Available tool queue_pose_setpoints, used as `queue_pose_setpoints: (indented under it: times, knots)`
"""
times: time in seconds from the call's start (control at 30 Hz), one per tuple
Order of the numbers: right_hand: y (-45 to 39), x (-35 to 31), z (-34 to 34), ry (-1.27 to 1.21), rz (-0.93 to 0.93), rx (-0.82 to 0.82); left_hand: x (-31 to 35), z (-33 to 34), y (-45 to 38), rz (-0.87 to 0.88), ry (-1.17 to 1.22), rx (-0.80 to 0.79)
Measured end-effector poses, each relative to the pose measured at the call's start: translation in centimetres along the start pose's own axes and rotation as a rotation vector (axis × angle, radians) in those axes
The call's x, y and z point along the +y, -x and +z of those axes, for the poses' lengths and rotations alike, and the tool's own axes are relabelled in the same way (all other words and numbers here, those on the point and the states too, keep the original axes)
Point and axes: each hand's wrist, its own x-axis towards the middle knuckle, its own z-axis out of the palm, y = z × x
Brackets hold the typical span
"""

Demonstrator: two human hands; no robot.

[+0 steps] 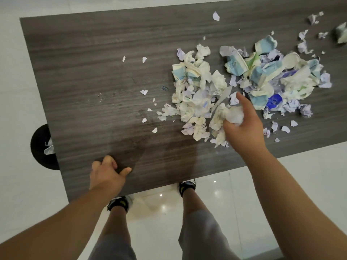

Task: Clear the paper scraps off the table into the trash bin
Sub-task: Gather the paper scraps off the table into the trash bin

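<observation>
So the person is standing at the near edge of a dark wood-grain bench (pixel 93 62), looking straight down at it. The right hand (pixel 244 126) is over the near side of the big mess and its fingers are curled round a white crumpled wad (pixel 234 114), thumb on the far side of it, so it's gripping that clump. The paper scraps (pixel 199 87) are mostly heaped on the right half of the bench in two loose mounds that nearly touch: white and cream crumples closer to the middle, and a second pile (pixel 277 76) further right with pale blue, lilac and one bright blue bit (pixel 274 102) mixed in. Small torn flecks are scattered around the edges, a few drifting out toward the middle of the bench (pixel 144 91), and more sit up in the far right corner (pixel 313 18). The left hand (pixel 107 169) is at the near edge on the left, fingers curled under with the thumb sticking out to the right, knuckles resting on the wood and nothing in it. The trash bin (pixel 40 147) is a round black one on the floor, peeking out from under the left end of the bench, with a bit of pale stuff visible inside. A small paper clip (pixel 164 88) lies just left of the white pile. Below the bench edge you can see the person's legs and dark shoes (pixel 119 202) on a glossy white tile floor (pixel 216 194).
</observation>
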Motion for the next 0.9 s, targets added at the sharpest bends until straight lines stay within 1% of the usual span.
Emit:
queue_pose_setpoints:
  times: [0.07, 0.13, 0.2, 0.27, 0.33, 0.43, 0.5, 0.6, 0.7, 0.77, 0.9]
  knots:
    - [-1.2, -0.9, 0.5, -0.002, -0.042, 0.023, 0.0, 0.0, -0.1, 0.0, 0.003, 0.012]
    - [-3.1, -2.4, 1.1, 0.054, -0.093, 0.035, 0.1, 0.0, -0.1, 0.0, -0.002, 0.015]
    - [-5.2, -4.4, 2.3, 0.11, -0.098, 0.025, -0.1, 0.1, 0.1, 0.004, -0.003, 0.012]
    - [-6.9, -6.5, 3.3, 0.162, -0.113, 0.053, 0.1, -0.1, 0.4, 0.024, 0.004, 0.019]
    - [-8.6, -8.1, 4.5, 0.244, -0.147, 0.077, 0.3, -0.2, 0.4, 0.031, 0.011, 0.015]
    - [-10.6, -9.9, 7.4, 0.393, -0.148, 0.039, 0.3, -0.4, 0.5, 0.025, 0.028, 0.017]
    - [-11.4, -10.2, 9.6, 0.465, -0.093, -0.019, 0.3, -0.3, 0.5, 0.029, 0.03, 0.019]
    - [-11.2, -8.9, 12.5, 0.611, -0.014, -0.121, 0.2, -0.2, 0.4, 0.019, 0.035, 0.019]
    - [-11.3, -7.6, 14.0, 0.765, -0.026, -0.089, 0.3, 0.0, 0.4, 0.023, 0.041, 0.025]
    - [-11.5, -6.8, 14.3, 0.75, -0.062, -0.061, 0.3, -0.1, 0.4, 0.021, 0.04, 0.024]
    - [-11.9, -6.2, 13.0, 0.608, -0.096, -0.056, 0.1, 0.0, 0.4, 0.032, 0.042, 0.025]
